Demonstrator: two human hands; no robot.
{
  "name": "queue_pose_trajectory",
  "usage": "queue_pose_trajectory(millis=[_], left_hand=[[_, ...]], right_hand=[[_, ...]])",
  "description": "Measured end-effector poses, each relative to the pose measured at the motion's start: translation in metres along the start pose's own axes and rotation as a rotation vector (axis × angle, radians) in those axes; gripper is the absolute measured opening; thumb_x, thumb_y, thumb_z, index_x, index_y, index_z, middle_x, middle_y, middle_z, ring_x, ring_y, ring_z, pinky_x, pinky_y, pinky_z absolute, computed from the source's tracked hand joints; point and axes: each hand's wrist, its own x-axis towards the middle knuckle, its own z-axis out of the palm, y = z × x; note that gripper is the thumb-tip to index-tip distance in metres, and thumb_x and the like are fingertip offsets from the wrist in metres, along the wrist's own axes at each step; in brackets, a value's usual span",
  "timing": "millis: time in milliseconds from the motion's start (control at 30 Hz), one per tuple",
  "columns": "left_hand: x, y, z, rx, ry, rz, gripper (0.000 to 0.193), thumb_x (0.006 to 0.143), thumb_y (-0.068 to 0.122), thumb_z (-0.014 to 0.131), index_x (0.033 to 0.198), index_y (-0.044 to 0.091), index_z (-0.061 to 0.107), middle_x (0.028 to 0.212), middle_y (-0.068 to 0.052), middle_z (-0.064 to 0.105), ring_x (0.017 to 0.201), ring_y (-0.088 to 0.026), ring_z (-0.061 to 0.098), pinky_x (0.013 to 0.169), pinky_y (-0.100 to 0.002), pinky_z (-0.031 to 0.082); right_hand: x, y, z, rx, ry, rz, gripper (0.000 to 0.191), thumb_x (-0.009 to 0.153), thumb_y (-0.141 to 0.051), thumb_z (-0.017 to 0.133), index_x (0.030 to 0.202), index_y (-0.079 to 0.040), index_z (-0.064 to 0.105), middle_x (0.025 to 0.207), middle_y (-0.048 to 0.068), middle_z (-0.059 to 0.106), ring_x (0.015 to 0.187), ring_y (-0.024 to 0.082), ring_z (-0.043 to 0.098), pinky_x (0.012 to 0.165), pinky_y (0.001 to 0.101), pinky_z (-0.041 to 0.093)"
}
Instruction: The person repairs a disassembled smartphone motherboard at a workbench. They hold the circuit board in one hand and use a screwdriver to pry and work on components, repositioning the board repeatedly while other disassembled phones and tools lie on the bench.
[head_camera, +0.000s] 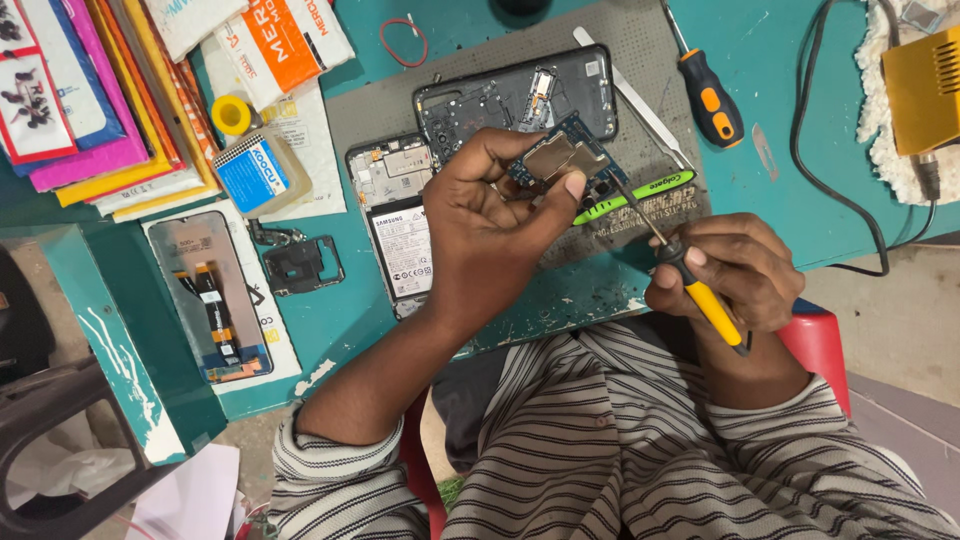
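At centre frame the left hand (490, 235) pinches a small blue circuit board (562, 158) between thumb and fingers, holding it above the opened phone (400, 220) on the grey mat (640, 60). The right hand (735, 270), lower right, is closed round a yellow-handled tool (700, 292) whose tip touches the board's lower edge. This looks like probing work on the board; the next touch calls for a steady tip

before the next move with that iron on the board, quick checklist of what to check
1. Left hand pinches the blue circuit board firmly: ok.
2. Right hand grips the yellow-handled soldering iron by its handle: ok.
3. Iron tip on the board edge: ok.
4. Exact joint touched: cannot tell.
5. Opened phone lies just below the board, clear of the tip: ok.
6. Green toothbrush lies under the shaft: not ok.
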Motion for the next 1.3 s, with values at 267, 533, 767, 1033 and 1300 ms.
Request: queue_pose_trajectory(millis=[267, 533, 767, 1033, 1300], left_hand=[[0.0007, -0.0007, 0.0003, -0.009, -0.005, 0.002, 0.018, 0.103, -0.009, 0.070, 0.117, -0.004, 0.059, 0.109, -0.014, 0.070, 0.104, -0.013, 0.071, 0.091, -0.024, 0.064], [0.0013, -0.0011, 0.0010, -0.008, 0.000, -0.007, 0.019, 0.102, -0.009, 0.070, 0.118, -0.005, 0.059, 0.110, -0.014, 0.070, 0.106, -0.014, 0.071, 0.093, -0.025, 0.064], [0.0015, -0.0012, 0.0000, 0.013, -0.007, -0.003, 0.019, 0.102, -0.008, 0.070, 0.118, -0.004, 0.059, 0.109, -0.015, 0.070, 0.105, -0.015, 0.072, 0.091, -0.025, 0.065], [0.0012, -0.0019, -0.0001, 0.009, 0.003, -0.002, 0.020, 0.102, -0.008, 0.070, 0.118, -0.005, 0.059, 0.110, -0.015, 0.070, 0.106, -0.015, 0.072, 0.093, -0.026, 0.065], [0.0010, -0.0029, 0.0007, 0.000, 0.009, -0.001, 0.021, 0.101, -0.008, 0.070, 0.118, -0.004, 0.059, 0.114, -0.014, 0.070, 0.107, -0.015, 0.071, 0.098, -0.028, 0.065]], right_hand=[[0.0013, -0.0032, -0.0030, 0.008, -0.028, 0.034, 0.028, 0.092, -0.007, 0.082, 0.099, 0.000, 0.056, 0.081, 0.013, 0.065, 0.077, 0.030, 0.071, 0.064, 0.0340, 0.059], [0.0021, -0.0013, -0.0029, -0.010, -0.014, 0.023, 0.027, 0.093, -0.006, 0.081, 0.099, 0.000, 0.056, 0.080, 0.012, 0.064, 0.077, 0.030, 0.072, 0.066, 0.0352, 0.059], [0.0018, -0.0004, -0.0036, 0.006, -0.020, 0.018, 0.028, 0.091, -0.006, 0.082, 0.098, 0.000, 0.056, 0.080, 0.013, 0.065, 0.076, 0.029, 0.071, 0.066, 0.0359, 0.058], [0.0020, 0.0000, -0.0022, 0.027, -0.011, 0.019, 0.027, 0.092, -0.005, 0.082, 0.098, 0.001, 0.056, 0.081, 0.013, 0.064, 0.077, 0.030, 0.071, 0.066, 0.0366, 0.059], [0.0023, -0.0032, -0.0033, 0.020, -0.024, 0.040, 0.027, 0.093, -0.006, 0.082, 0.099, 0.001, 0.056, 0.081, 0.012, 0.064, 0.078, 0.029, 0.071, 0.064, 0.0342, 0.059]])
